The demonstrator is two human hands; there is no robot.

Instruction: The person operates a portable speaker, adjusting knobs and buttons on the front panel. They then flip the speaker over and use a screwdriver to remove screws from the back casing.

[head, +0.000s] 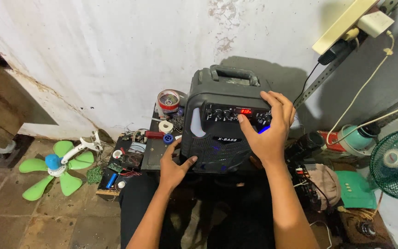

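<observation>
We see a black portable speaker (224, 124) with a carry handle standing upright against the white wall (116, 50) — it is our landmark. To the right of the speaker a teal fan (397, 163) shows its round grille; to the left, on the floor, lies a green fan blade set (54, 168) with a white stand. Just left of the speaker, a small dark bench (155, 152) carries circuit boards, wires and a roll of tape (168, 100), which sits beside the speaker's upper left corner.

Our right hand (270, 131) lies over the speaker's right front, fingers spread across the top edge and thumb pressed at the control strip next to the red display. Our left hand (175, 167) rests at the speaker's lower left corner — fingers loosely open, thumb touching the grille, gripping nothing.
</observation>
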